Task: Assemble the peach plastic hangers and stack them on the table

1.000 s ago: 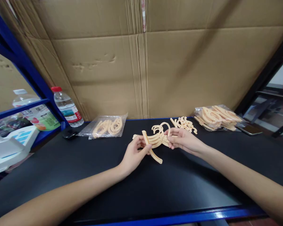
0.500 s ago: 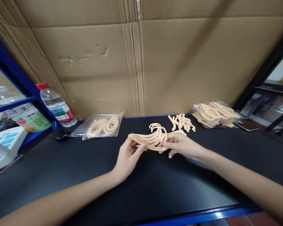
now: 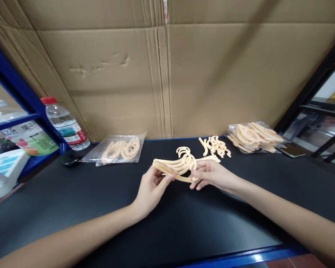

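A second ago one piece of the bundle of pale peach plastic clothes hangers [image 3: 177, 166] stuck out downward at an angle. Now it lies folded in along the others, so the bundle reads as one flat, aligned stack. It is held just above the black desk [image 3: 100, 201], near the middle.

The left hand [image 3: 152, 190] reaches in palm-up, its fingers pinched narrow on the bundle's left end. The right hand [image 3: 212, 175] comes from the right, its fingers curled shut around the end by the hooks.

Farther back lie a loose heap of the same hangers [image 3: 216, 145], a clear bag of hangers [image 3: 118, 149] to the left and a pile of filled bags [image 3: 254, 137] to the right.
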`<action>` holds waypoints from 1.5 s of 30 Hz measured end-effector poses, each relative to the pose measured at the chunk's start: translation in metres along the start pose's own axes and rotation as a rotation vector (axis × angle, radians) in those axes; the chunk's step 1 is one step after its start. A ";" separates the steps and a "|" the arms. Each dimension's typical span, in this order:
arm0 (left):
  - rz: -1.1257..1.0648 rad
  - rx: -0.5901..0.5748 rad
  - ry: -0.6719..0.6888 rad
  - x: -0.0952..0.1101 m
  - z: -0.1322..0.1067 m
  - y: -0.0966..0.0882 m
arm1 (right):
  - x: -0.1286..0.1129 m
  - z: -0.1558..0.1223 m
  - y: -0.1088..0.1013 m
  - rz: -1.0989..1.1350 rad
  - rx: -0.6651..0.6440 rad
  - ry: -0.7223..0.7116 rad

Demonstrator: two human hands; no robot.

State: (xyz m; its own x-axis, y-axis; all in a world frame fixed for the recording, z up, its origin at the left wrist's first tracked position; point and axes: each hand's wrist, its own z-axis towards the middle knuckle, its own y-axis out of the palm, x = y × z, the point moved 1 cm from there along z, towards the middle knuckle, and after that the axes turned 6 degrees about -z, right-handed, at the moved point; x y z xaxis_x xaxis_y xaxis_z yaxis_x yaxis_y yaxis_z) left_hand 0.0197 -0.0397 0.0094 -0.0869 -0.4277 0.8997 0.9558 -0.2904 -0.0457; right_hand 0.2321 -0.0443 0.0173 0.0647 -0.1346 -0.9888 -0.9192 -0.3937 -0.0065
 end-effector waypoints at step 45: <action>-0.339 -0.066 -0.369 0.001 -0.013 0.025 | 0.008 -0.001 0.026 0.011 0.174 -0.274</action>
State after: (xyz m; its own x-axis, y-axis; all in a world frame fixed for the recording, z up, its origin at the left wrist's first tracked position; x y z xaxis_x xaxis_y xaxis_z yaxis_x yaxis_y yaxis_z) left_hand 0.0397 -0.0582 0.0038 -0.2727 0.0271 0.9617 0.8703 -0.4193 0.2585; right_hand 0.2093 -0.0560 0.0097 -0.0314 0.1211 -0.9921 -0.9734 -0.2292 0.0028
